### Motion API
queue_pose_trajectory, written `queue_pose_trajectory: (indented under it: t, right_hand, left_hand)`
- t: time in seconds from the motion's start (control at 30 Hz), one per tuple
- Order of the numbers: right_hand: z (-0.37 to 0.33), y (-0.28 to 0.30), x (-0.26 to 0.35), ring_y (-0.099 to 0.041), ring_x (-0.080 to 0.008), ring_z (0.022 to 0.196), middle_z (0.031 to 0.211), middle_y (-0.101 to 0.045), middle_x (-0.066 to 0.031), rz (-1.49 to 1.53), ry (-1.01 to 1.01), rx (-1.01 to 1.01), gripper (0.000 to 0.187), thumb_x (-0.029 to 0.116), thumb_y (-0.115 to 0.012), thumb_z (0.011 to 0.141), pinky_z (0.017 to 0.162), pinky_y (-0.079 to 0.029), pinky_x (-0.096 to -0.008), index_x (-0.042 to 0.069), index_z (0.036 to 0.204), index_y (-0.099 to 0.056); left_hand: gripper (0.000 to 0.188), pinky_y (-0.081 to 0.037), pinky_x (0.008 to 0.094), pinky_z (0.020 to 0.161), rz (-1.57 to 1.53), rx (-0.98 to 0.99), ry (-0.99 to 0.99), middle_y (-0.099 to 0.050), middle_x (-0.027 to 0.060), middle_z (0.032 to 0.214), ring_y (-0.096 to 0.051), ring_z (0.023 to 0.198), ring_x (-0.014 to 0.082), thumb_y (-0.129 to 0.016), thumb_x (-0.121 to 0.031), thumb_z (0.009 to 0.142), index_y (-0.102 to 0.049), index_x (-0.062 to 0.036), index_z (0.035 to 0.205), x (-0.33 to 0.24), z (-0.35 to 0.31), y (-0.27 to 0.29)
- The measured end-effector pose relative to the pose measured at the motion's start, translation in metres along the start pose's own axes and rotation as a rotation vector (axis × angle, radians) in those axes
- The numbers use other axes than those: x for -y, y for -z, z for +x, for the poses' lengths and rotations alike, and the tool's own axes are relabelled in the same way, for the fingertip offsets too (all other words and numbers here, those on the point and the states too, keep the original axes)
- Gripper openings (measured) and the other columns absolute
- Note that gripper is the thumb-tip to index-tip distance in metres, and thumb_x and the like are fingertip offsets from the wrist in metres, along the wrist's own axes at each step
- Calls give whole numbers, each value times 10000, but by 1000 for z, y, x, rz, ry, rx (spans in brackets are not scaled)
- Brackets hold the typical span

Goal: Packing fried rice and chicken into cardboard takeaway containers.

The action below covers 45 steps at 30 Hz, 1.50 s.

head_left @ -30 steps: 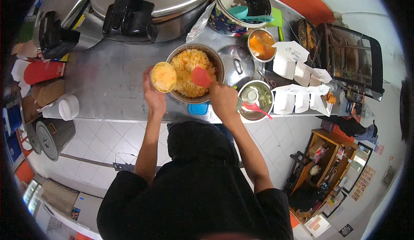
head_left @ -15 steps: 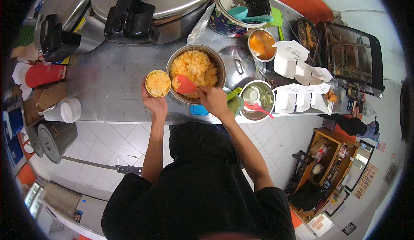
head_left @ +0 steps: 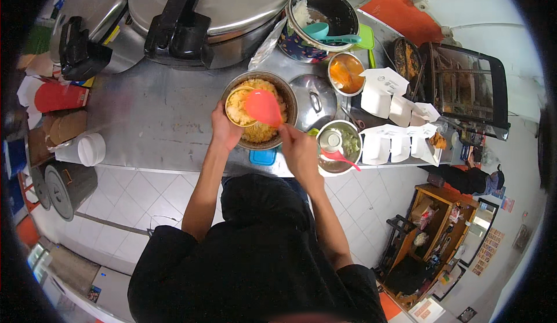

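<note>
from where i stand, two hands are engaged, both closed. the left hand [head_left: 225, 130] is curled around one small yellow-rimmed cup [head_left: 227, 109], which is filled with rice and positioned above the left part of one metal pot [head_left: 292, 101] of rice. the right hand [head_left: 300, 153] grips the handle of one red spatula [head_left: 264, 108]; its blade overlaps the cup, contact cannot be determined. the pot stands on the bench [head_left: 156, 108]. right of it: one metal lid [head_left: 303, 90]. near side: one blue container [head_left: 263, 157]. farther right: one metal bowl [head_left: 331, 168]. far left: two large lidded cookers [head_left: 238, 1].
</note>
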State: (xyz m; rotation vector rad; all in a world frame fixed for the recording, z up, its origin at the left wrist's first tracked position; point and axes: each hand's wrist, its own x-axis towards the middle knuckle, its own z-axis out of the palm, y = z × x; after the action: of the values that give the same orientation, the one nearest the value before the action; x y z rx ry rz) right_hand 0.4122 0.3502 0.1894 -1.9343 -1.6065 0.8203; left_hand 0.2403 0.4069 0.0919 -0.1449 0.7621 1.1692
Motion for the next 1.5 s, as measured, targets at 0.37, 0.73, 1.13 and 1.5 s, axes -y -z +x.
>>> queue_pose_trajectory:
  t: [0.37, 0.73, 1.13, 1.5]
  right_hand:
    - [5, -10, -13, -638, -423, 650, 724, -637, -256, 66, 39, 184, 232, 189, -595, 946, 591, -510, -463, -11, 900, -702]
    - [16, 3, -23, -638, -435, 617, 682, -631, -260, -248, 203, -24, 117, 90, -611, 898, 535, -511, -488, -6, 836, -639]
    - [-67, 120, -124, -443, -42, 517, 565, -536, -13, 193, -117, -355, 190, 108, -623, 968, 466, -347, -244, -45, 1036, -714]
    - [-212, 246, -321, -481, -37, 550, 596, -521, 19, 260, -572, -777, 250, 178, -589, 1001, 498, -369, -219, -34, 1031, -717]
  left_hand:
    - [443, -434, 408, 1028, 52, 23, -82, -591, 90, 1302, -550, 1207, 221, -306, -327, 1038, -523, -66, 1322, 13, -10, -2]
    - [449, -433, 496, 1048, 45, -132, -260, -558, 117, 1347, -523, 1263, 283, -310, -320, 1025, -513, -45, 1316, -3, -30, 30]
    - [625, -464, 573, 1015, -122, 383, 140, -425, 274, 1459, -442, 1321, 468, -362, -457, 1011, -395, -18, 1455, 97, -92, -62]
    - [356, -434, 399, 1023, 907, 570, 26, -521, 107, 1320, -500, 1258, 215, -420, -317, 1058, -529, -64, 1283, 409, 27, -144]
